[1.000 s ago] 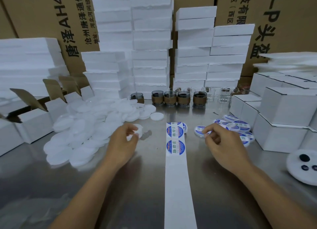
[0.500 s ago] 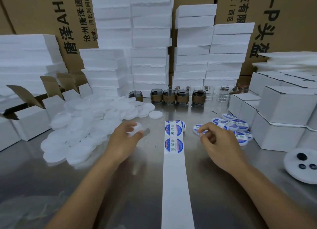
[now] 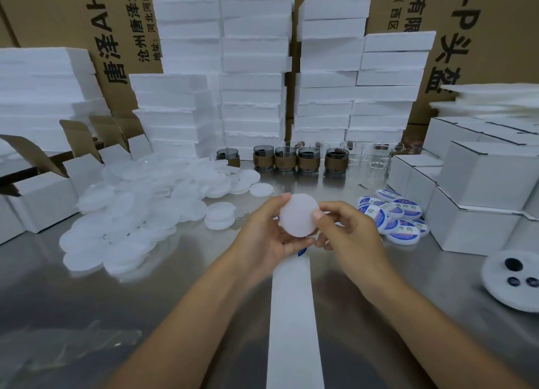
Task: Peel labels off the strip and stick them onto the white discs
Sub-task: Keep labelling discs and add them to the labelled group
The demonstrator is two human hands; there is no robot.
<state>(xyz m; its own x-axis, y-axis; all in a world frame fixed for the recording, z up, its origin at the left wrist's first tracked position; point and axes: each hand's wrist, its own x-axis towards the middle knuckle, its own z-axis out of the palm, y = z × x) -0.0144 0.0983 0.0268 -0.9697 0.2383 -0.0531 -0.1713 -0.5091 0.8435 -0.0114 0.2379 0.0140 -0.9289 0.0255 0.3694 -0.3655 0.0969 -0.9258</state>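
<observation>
Left hand (image 3: 262, 238) and right hand (image 3: 351, 237) grasp 1 white disc (image 3: 297, 215) in their fingers above the strip (image 3: 293, 315).
Far back on the bench (image 3: 175, 286), banded glass cups (image 3: 308, 159) hold something dark.

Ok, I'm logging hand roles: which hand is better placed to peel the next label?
Probably right. The left hand wraps round the white disc, while the right hand only pinches its edge, so it could let go and reach the strip below.
</observation>
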